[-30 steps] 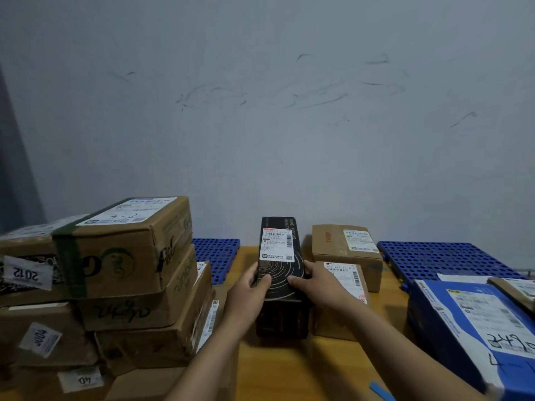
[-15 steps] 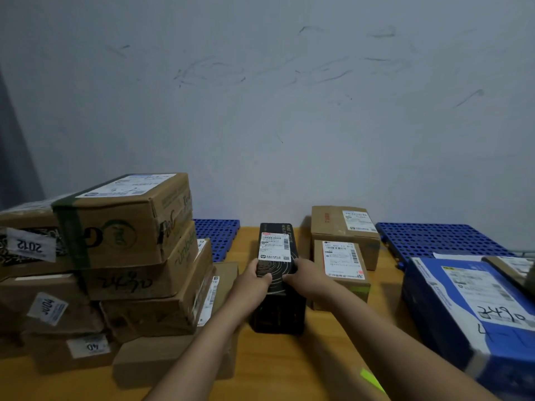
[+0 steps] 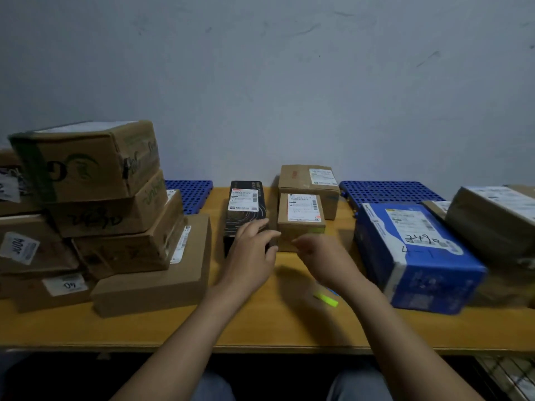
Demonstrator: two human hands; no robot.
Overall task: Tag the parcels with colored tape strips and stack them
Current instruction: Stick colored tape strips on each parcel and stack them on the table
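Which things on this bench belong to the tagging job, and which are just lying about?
Job: black parcel, small brown parcels, blue parcel, stacked brown parcels, yellow tape strip.
Lying about: blue perforated mats at the back.

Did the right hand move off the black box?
Yes. The right hand has left the black box and drawn back rightward, now before the small cardboard box.

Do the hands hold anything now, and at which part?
Nothing is held. The left hand lies open against the near end of the black box; the right hand hovers empty, slightly blurred.
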